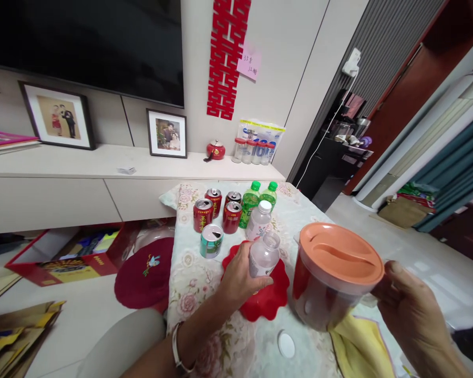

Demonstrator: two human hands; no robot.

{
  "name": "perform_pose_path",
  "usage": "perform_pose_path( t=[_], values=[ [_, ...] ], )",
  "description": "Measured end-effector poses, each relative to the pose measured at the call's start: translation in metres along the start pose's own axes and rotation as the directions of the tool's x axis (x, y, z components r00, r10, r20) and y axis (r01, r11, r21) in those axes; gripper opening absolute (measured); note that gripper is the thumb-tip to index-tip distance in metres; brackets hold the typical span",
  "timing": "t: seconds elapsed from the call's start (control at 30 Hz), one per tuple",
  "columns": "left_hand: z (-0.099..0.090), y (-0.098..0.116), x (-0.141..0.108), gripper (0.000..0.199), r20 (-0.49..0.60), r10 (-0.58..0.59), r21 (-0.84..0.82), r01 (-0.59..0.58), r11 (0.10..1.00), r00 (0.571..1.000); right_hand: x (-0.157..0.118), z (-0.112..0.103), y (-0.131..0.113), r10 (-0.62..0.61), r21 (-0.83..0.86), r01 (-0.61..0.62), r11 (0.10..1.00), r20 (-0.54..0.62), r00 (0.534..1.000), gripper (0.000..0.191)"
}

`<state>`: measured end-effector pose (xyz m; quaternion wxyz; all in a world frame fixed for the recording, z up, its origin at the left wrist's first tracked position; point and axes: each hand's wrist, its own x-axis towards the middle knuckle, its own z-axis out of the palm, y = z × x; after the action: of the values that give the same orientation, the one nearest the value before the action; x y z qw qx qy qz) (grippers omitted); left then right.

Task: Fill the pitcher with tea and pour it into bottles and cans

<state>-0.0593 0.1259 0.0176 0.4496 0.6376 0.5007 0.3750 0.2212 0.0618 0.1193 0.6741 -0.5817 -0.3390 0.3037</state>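
My left hand (240,273) is wrapped round a clear plastic bottle (265,255) with no cap on it, held over a red scalloped tray (274,294). My right hand (408,302) grips the handle side of a clear plastic pitcher (319,302), whose orange lid (341,252) is on; the handle itself is mostly hidden. Near the front of the table lies a loose white cap (286,344). Just behind the held bottle stands another clear bottle (257,223) with its white cap on.
Several red cans (203,215), a green-and-white can (212,241) and two green bottles (251,203) stand on the flowered tablecloth (189,283). A yellow cloth (358,346) lies at the right. Behind are jars (252,152) on a white cabinet (102,163); a maroon stool (145,273) is left.
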Motion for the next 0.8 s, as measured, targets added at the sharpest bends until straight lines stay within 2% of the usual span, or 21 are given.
perform_pose_path(
  t=[0.1, 0.33, 0.8],
  values=[
    [0.001, 0.0, 0.0, 0.078, -0.006, -0.004, 0.008, 0.004, 1.0, 1.0, 0.005, 0.002, -0.001, 0.059, -0.016, -0.06, 0.998, -0.026, 0.998, 0.064],
    [0.0, 0.003, 0.001, 0.076, 0.01, -0.05, 0.041, 0.049, 0.998, 0.999, 0.011, 0.009, -0.009, 0.045, -0.098, -0.037, 0.995, 0.088, 0.995, 0.068],
    [0.002, 0.007, -0.001, 0.074, 0.001, -0.042, 0.059, 0.042, 0.997, 0.999, 0.014, 0.01, -0.012, 0.064, -0.15, -0.049, 0.988, 0.102, 0.993, 0.067]
  ],
)
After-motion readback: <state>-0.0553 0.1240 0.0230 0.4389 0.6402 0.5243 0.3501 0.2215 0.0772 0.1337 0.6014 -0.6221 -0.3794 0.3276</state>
